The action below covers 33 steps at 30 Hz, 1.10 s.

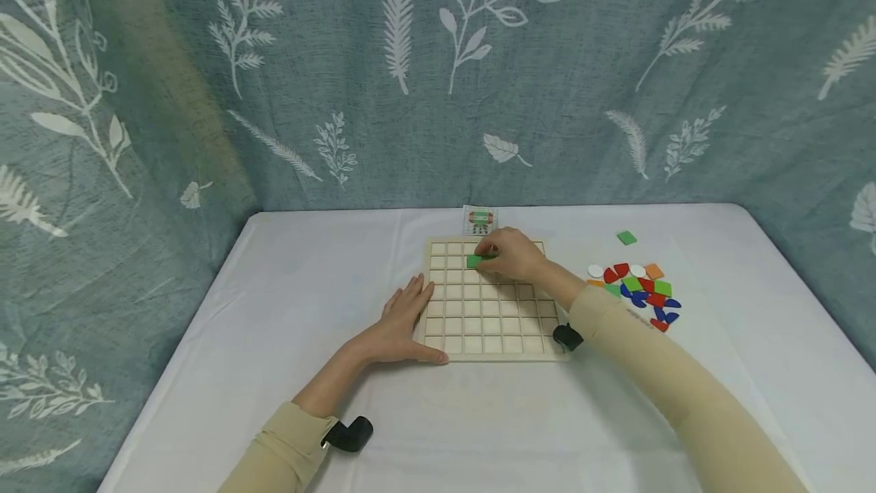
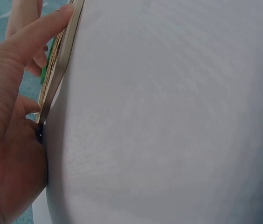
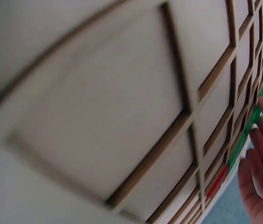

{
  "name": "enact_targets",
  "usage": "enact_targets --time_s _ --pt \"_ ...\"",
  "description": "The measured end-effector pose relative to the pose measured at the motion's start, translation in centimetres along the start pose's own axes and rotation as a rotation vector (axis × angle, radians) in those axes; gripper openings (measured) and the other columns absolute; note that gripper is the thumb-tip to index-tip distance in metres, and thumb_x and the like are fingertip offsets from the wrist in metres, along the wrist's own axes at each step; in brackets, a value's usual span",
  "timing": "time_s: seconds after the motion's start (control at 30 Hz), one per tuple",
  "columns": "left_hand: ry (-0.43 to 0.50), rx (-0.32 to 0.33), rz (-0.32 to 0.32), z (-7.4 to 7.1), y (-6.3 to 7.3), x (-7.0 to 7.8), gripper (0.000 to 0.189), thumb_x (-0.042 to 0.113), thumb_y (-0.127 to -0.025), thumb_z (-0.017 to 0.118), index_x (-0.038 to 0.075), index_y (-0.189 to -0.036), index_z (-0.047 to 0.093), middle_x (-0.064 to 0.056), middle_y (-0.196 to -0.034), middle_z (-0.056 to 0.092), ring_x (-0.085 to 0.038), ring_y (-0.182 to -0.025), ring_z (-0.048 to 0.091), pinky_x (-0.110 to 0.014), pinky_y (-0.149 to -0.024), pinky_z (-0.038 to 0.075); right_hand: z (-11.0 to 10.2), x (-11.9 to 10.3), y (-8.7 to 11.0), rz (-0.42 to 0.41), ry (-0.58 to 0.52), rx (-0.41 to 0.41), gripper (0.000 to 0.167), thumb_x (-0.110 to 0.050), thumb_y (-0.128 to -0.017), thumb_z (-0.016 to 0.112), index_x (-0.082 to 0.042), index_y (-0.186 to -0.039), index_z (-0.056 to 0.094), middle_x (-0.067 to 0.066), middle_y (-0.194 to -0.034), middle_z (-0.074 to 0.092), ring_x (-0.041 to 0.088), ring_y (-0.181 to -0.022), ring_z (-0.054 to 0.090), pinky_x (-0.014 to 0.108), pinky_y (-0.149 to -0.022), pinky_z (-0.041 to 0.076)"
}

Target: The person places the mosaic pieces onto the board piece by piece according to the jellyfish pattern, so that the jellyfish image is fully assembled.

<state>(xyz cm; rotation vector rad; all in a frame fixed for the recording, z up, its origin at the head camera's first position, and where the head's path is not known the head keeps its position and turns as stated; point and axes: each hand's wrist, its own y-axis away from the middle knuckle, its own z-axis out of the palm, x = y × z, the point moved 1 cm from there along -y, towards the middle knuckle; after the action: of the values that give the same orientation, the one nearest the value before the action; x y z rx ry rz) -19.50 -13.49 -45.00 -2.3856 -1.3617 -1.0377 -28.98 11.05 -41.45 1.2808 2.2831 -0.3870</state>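
A pale wooden grid board [image 1: 472,323] lies on the white cloth, its shallow square cells divided by thin raised strips. My right hand [image 1: 516,256] reaches over its far rows and pinches a green tile [image 3: 255,113] between thumb and fingers. Another green tile [image 1: 473,262] shows at the fingertips in the head view. In the right wrist view a red tile [image 3: 216,183] sits in the same line of cells; from the head it is hidden behind the right hand. My left hand [image 1: 397,333] lies with straight fingers along the board's left edge, thumb on the near edge.
Beyond the board lies a small picture card [image 1: 480,220]. To its right is a loose cluster of flat pieces in red, blue, green, orange and white, including a white disc [image 1: 595,271]. A lone green diamond [image 1: 626,237] lies behind them. A patterned curtain [image 1: 411,135] hangs behind the table.
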Motion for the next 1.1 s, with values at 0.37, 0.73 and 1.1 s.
enact_targets --time_s 0.37,0.73,1.1 --pt "0.011 0.01 0.002 0.0 0.2 0.2 0.122 0.049 -0.072 0.083 0.002 -0.156 0.007 -0.017 -0.162 -0.006 -0.026 -0.148 -0.01 -0.046 -0.118 -0.005 0.3 0.4 0.4 -0.124 0.005 0.009 0.029 -0.015 -0.093 0.068 -0.001 -0.117 0.07 0.015 -0.117 0.066 0.032 -0.11 0.058 0.047 -0.099 0.044" --pt "0.015 0.018 0.007 -0.1 0.1 0.3 0.123 0.048 -0.071 0.084 0.002 -0.156 0.008 -0.018 -0.162 -0.005 -0.026 -0.148 -0.009 -0.047 -0.117 -0.005 -3.9 5.6 5.5 0.107 -0.084 0.167 0.025 -0.016 -0.1 0.057 -0.002 -0.114 0.071 0.02 -0.122 0.063 0.036 -0.107 0.059 0.047 -0.086 0.052" --pt "0.04 0.02 0.026 0.0 0.0 0.3 0.122 0.046 -0.071 0.084 0.002 -0.156 0.009 -0.018 -0.162 -0.004 -0.028 -0.149 -0.008 -0.047 -0.117 -0.006 -9.4 12.6 13.1 0.32 0.005 -0.039 0.029 -0.015 -0.093 0.065 0.002 -0.117 0.066 0.02 -0.113 0.065 0.035 -0.1 0.058 0.047 -0.084 0.054"
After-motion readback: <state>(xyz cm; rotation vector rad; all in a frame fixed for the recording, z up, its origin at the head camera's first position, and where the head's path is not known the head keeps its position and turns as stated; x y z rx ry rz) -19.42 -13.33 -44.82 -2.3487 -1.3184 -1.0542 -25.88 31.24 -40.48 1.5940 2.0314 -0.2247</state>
